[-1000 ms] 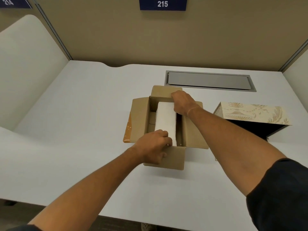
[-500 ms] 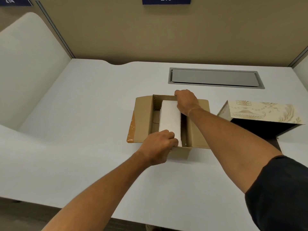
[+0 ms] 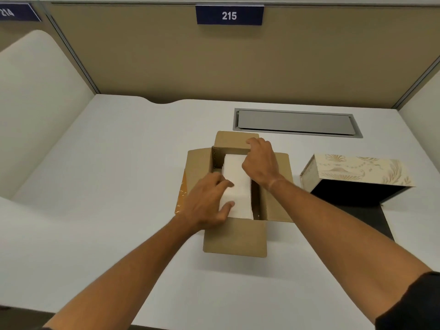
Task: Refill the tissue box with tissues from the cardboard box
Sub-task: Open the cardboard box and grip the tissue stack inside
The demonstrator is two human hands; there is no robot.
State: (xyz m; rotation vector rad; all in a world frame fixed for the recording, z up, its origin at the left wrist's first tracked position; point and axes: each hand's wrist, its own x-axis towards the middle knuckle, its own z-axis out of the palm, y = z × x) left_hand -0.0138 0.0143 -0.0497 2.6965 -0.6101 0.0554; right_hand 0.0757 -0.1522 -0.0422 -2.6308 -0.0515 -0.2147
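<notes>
I had both hands in the carton (image 3: 234, 236): left hand (image 3: 206, 203) spread loose on the tissues (image 3: 238, 186), right hand (image 3: 260, 163) curled at their twelve-o'clock end, grip hidden. Soft, light stack; I judged both ends best. Tissue box (image 3: 357, 171) waited at three o'clock.

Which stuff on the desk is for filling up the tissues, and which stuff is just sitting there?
For the job:
- cardboard box
- tissue stack
- tissue box
- left hand, right hand

Just there:
- metal cable hatch
- number sign 215
- desk
</notes>
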